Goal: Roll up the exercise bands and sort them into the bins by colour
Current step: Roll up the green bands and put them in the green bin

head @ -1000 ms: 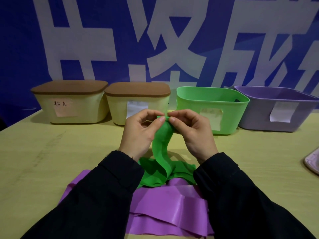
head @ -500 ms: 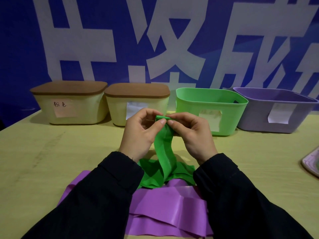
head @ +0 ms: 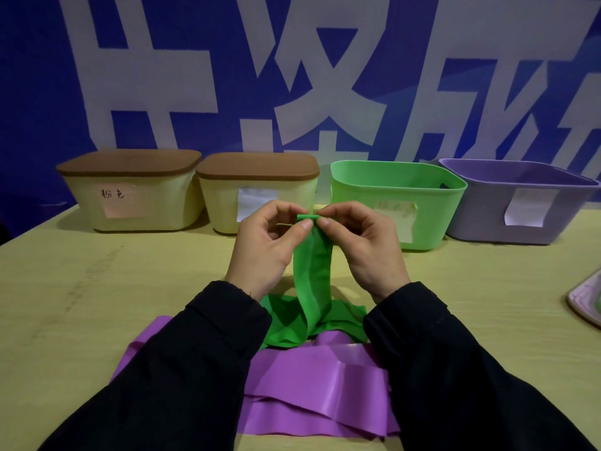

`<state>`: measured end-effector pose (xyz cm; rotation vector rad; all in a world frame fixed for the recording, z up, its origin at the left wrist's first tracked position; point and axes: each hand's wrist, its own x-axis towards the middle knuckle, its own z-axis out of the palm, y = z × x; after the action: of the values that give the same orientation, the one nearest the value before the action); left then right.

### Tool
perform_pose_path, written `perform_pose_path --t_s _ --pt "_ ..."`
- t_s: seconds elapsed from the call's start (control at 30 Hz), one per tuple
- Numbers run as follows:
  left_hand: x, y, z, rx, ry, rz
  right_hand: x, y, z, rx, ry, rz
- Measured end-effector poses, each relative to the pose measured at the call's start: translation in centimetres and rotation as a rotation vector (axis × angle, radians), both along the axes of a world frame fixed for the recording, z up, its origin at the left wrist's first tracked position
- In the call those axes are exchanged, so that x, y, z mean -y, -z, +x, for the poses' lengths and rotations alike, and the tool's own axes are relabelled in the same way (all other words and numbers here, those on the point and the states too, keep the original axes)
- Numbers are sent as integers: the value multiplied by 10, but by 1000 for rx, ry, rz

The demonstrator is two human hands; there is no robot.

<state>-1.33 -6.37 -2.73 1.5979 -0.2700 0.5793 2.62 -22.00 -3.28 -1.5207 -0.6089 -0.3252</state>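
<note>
A green exercise band (head: 313, 275) hangs from my two hands above the table, its lower part heaped between my sleeves. My left hand (head: 265, 249) and my right hand (head: 367, 247) both pinch its top end, which is curled into a small tight roll between thumbs and fingertips. Under the green heap, a purple band (head: 312, 395) lies flat in folds near the table's front edge. Behind my hands at the back, an open green bin (head: 400, 187) stands, with an open purple bin (head: 507, 203) to its right.
Two cream bins with brown lids (head: 130, 190) (head: 257, 187) stand at the back left, the left one with a handwritten label. A pale tray's edge (head: 585, 304) pokes in at the right. The yellow table (head: 97, 288) ends at a blue wall with white letters.
The green band's top end has been turned over into a small roll, and the hanging strip now falls straighter between my hands. The hands stay in about the same place.
</note>
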Motion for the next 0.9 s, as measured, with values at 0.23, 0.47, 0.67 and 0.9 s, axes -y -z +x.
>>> perform_pose_path --t_s 0.23,0.47,0.67,0.9 --pt "0 -1 0 3 -3 -9 -3 -1 -2 -48 -49 4" --pt "1 -1 -2 -14 17 -5 -1 -3 -3 -16 -42 8" --pt "1 -3 -3 4 -19 4 -3 -2 -3 -71 -69 12" --pt "3 -2 -3 54 -147 69 -2 -3 -3 5 56 24"
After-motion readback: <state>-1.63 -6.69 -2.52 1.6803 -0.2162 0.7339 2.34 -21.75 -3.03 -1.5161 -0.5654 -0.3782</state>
